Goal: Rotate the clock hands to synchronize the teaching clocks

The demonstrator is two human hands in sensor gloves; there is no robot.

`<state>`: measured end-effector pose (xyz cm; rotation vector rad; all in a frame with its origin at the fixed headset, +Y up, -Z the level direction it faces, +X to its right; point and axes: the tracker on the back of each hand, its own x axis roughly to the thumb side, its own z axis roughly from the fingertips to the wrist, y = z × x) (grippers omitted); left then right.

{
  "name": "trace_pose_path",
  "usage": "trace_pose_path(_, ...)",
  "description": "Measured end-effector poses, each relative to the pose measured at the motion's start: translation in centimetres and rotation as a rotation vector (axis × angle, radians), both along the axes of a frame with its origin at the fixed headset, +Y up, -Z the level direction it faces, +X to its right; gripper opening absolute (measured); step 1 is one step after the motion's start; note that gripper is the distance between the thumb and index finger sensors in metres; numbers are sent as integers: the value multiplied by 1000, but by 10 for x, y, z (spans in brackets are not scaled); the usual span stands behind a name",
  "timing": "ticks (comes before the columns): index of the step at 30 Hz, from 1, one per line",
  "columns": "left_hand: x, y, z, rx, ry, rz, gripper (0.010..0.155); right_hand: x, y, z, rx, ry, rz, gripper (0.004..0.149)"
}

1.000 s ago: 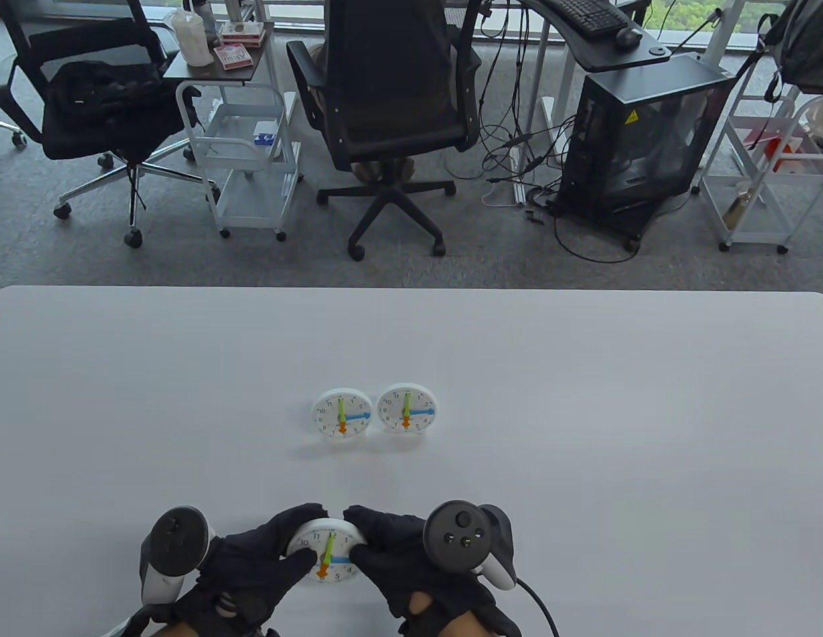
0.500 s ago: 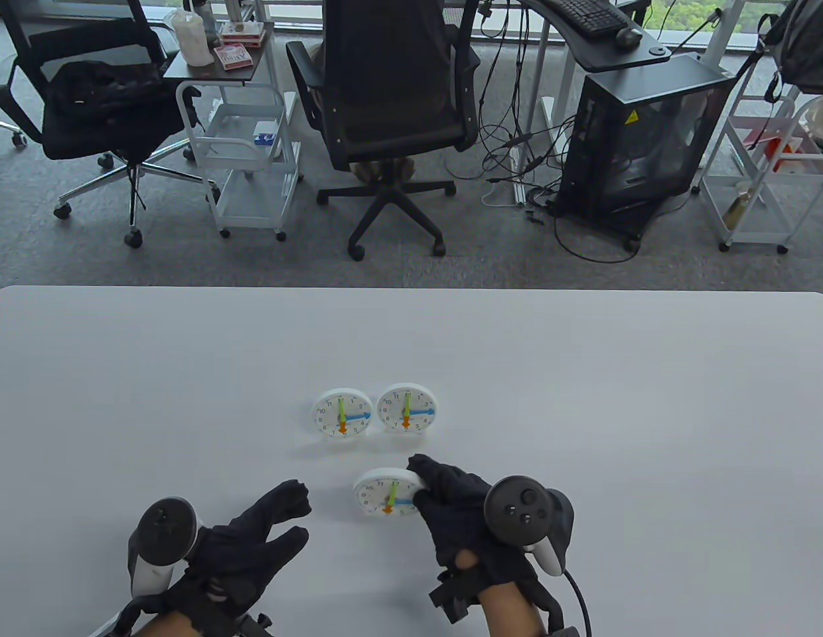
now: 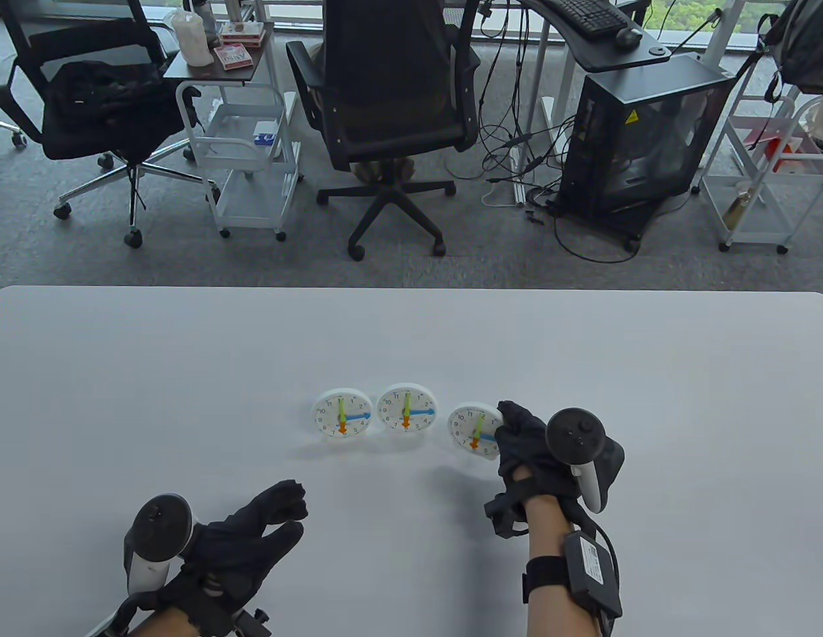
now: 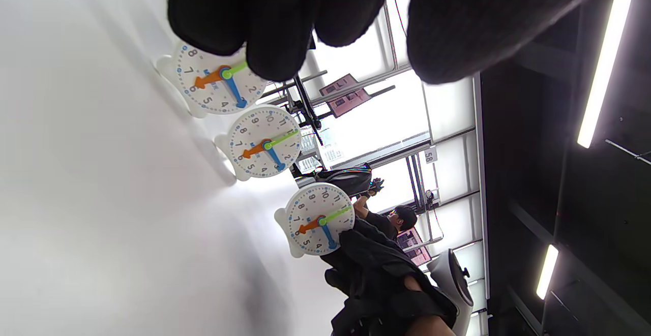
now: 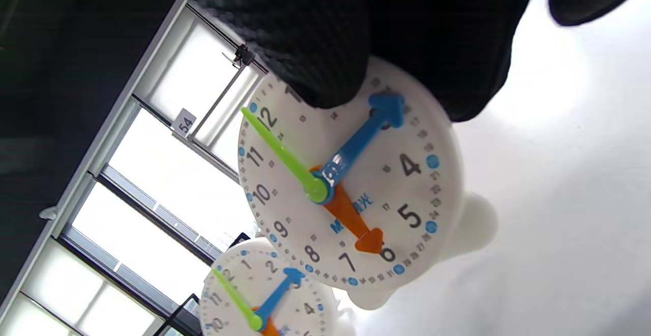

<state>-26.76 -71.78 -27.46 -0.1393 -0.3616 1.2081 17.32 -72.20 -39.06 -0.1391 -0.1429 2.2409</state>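
Three small white teaching clocks stand in a row on the white table. The left clock and the middle clock each show a green hand up, a blue hand right and an orange hand down. My right hand grips the right edge of the third clock, just right of the middle one. The right wrist view shows that clock close up, with my fingers over its upper right rim. My left hand is empty near the table's front, fingers loosely curled. The left wrist view shows all three clocks.
Beyond the table's far edge stand office chairs, white carts and a black computer case with cables on the floor.
My left hand let go of the third clock and stayed near the front. My right hand carried that clock away from me and rightward, to beside the middle clock.
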Motion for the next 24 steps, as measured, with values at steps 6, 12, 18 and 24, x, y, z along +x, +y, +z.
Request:
trace_pose_path(6, 1, 0, 0, -10, -1, 3, 69, -2, -10, -17, -25, 3, 25, 49)
trace_pose_path(12, 1, 1, 0, -21, 3, -4, 69, -3, -17, -25, -47, 2, 13, 49)
trace_pose_path(18, 1, 0, 0, -35, -2, -3, 69, -6, -23, -29, -58, 1, -20, 50)
trace_pose_path(24, 1, 1, -1, -37, -1, -4, 71, -3, -21, -22, -21, -13, 2, 66)
